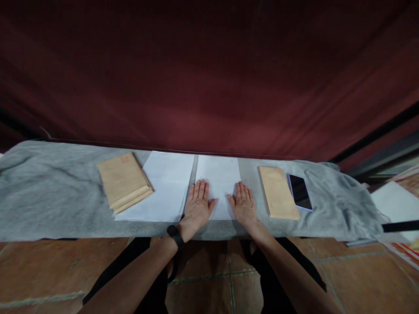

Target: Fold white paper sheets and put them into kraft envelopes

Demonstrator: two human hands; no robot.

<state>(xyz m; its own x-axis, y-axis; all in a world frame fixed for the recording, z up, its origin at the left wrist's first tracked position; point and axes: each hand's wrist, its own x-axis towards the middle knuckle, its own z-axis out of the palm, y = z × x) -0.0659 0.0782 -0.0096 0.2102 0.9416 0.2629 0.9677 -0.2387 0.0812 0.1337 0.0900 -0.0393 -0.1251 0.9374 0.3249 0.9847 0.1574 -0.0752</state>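
Note:
A white sheet of paper (218, 170) lies upright before me on the grey cloth. My left hand (198, 203) rests palm down over its left edge, fingers stretched out. Over the right edge, my right hand (242, 203) lies just as flat, its fingers extended. Neither hand grips anything. Left of it is more white paper (168, 183), partly covered by a pile of brown envelopes (122, 179). To the right of my right hand sits another brown envelope or small stack of them (278, 192).
A phone (300, 192) with a dark screen lies beside the right-hand envelopes. The grey cloth (59, 192) covers a long, narrow surface against a dark red upright panel (209, 96). Printed sheets (401, 209) are at the far right. Below is a tiled floor (212, 292).

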